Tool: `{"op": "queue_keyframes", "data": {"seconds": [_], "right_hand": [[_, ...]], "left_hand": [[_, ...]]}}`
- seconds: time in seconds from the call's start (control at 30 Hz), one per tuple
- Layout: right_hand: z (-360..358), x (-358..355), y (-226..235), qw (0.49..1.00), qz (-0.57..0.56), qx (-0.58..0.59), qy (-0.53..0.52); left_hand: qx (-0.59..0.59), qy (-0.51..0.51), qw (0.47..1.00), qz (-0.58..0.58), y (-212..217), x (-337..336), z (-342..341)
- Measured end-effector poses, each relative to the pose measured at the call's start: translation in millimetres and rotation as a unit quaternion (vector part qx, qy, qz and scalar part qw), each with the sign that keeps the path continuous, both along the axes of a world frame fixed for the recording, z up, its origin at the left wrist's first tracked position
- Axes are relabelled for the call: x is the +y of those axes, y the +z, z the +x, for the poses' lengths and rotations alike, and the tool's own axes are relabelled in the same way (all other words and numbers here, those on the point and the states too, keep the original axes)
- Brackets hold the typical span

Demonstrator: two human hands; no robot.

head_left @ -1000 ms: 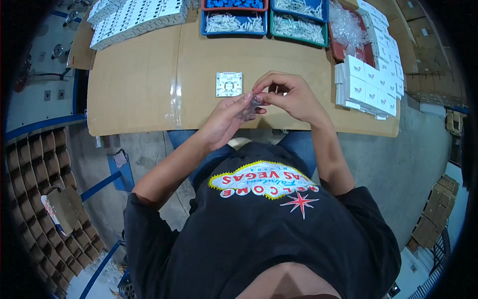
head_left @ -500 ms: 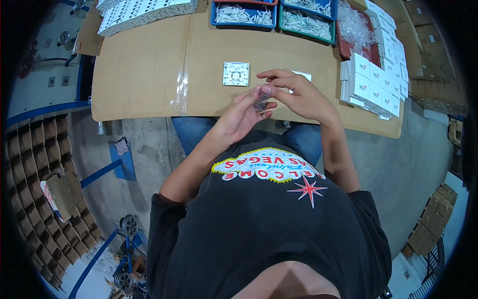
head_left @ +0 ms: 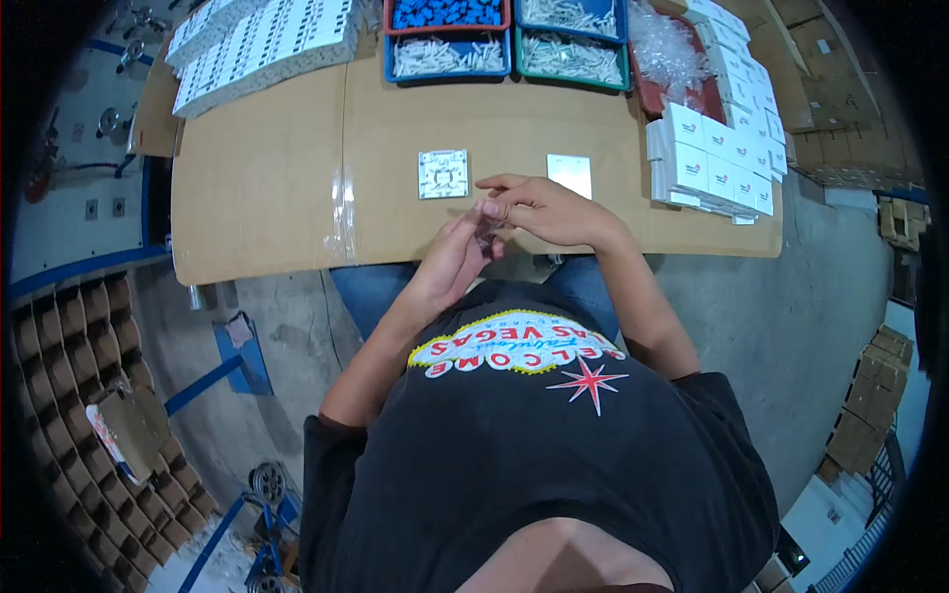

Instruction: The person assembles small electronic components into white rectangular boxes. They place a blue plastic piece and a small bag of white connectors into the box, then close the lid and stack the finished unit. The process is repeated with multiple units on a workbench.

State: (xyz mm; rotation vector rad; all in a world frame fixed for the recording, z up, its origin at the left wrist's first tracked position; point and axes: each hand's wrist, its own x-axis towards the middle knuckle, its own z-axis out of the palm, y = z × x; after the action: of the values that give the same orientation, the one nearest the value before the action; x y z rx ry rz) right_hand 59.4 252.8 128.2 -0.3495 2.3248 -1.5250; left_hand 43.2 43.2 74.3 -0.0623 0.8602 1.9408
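My left hand (head_left: 457,259) and my right hand (head_left: 544,211) meet over the near edge of the brown table (head_left: 267,198). Both pinch a small clear plastic bag (head_left: 485,235) held between their fingertips. What is in the bag is too small to tell. A white square switch plate (head_left: 443,174) lies flat on the table just beyond my left hand. A second plain white plate (head_left: 570,174) lies beyond my right hand.
Stacked small white boxes (head_left: 714,163) stand at the right. Blue and green bins of white parts (head_left: 450,54) line the far edge, with a red bin of clear bags (head_left: 670,59). Long white box rows (head_left: 262,44) sit far left. Cardboard pigeonholes (head_left: 79,395) stand at lower left.
The view has shifted so the table sits lower in the picture. My hands keep working the small bag between them, close together as before.
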Motion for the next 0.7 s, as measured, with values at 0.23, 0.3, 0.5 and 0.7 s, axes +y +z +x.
{"op": "queue_keyframes", "data": {"seconds": [0.23, 0.3, 0.5, 0.7], "right_hand": [[-53, 95, -66, 0.971, 0.012, 0.007, -0.238], [-76, 147, -110, 0.931, 0.084, 0.068, -0.35], [-124, 199, -121, 0.862, 0.269, 0.124, -0.412], [-146, 213, -145, 0.854, 0.346, 0.202, -0.333]], "left_hand": [[-0.018, -0.014, 1.0, -0.015, -5, -7, -4], [0.012, -0.013, 0.998, -0.058, -3, -5, -4], [0.026, 0.008, 0.997, -0.074, 2, -14, -4], [0.023, 0.01, 0.997, -0.072, -4, -18, -10]]}}
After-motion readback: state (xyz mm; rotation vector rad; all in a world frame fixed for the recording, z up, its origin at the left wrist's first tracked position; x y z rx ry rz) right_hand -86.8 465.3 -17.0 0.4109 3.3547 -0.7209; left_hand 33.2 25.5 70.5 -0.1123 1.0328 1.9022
